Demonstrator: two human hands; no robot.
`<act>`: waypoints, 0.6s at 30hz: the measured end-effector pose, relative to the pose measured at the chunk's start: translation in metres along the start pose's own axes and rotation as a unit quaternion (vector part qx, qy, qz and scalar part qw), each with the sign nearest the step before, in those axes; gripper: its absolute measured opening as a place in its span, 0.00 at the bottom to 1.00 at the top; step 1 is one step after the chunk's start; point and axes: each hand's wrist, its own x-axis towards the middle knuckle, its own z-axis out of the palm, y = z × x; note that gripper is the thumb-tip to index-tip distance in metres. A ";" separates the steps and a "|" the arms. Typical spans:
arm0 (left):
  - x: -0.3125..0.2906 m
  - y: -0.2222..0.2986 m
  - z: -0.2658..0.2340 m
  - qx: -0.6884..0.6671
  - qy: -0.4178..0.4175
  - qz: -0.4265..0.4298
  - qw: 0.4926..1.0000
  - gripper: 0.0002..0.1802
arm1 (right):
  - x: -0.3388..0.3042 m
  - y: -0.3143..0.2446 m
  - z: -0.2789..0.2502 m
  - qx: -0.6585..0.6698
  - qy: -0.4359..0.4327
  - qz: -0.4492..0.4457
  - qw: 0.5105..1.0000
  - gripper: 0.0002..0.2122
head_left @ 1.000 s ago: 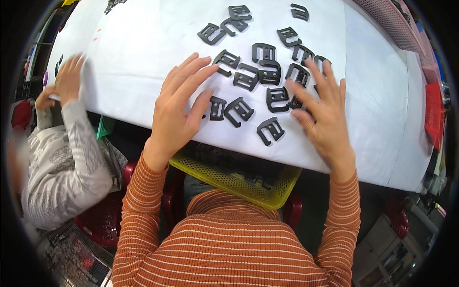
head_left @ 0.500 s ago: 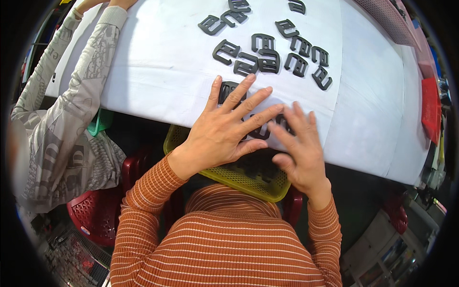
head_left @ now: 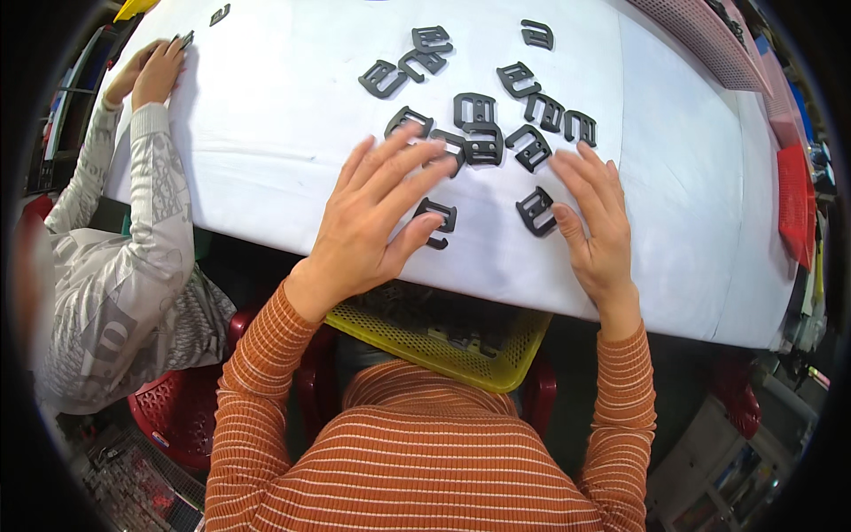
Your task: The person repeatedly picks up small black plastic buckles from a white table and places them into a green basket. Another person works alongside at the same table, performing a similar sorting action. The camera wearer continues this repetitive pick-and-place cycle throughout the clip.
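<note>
My left hand (head_left: 368,217) hovers with spread fingers over the near part of the white table (head_left: 284,204). A dark plastic buckle (head_left: 448,211) lies beside its thumb, partly hidden by the hand. Its fingertips overlap another buckle (head_left: 409,121) in the group farther back. On the right, my right hand (head_left: 601,230) is open, its thumb close to a buckle (head_left: 535,213) lying flat. Neither hand holds anything. Several more buckles lie scattered beyond my hands, including a touching pair (head_left: 484,146) in the middle and a separate one (head_left: 537,35) at the back.
A yellow-green plastic basket (head_left: 425,348) with small dark pieces sits at my lap, below the table edge. At the left, a co-worker's hands (head_left: 158,73) hold a small dark piece. Pink (head_left: 705,40) and red (head_left: 795,204) bins line the right side.
My hands have moved apart, the right one going up and to the right. Buckles that were under them near the table edge now show more. The co-worker's hands have come into fuller view.
</note>
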 end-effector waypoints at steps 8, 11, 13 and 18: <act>0.015 -0.009 0.017 0.059 -0.128 -0.015 0.990 0.32 | 0.028 -0.007 0.011 -0.059 -0.098 -0.036 0.993 0.29; 0.014 -0.011 0.014 0.046 -0.142 0.013 0.989 0.32 | 0.035 -0.003 0.007 -0.048 -0.103 -0.076 0.991 0.27; 0.015 -0.013 0.011 0.036 -0.146 0.030 0.988 0.32 | 0.040 0.009 0.005 -0.026 -0.057 -0.069 0.996 0.26; 0.019 -0.026 0.011 0.010 -0.038 -0.063 0.997 0.35 | 0.055 0.038 0.009 -0.098 -0.043 0.020 0.994 0.22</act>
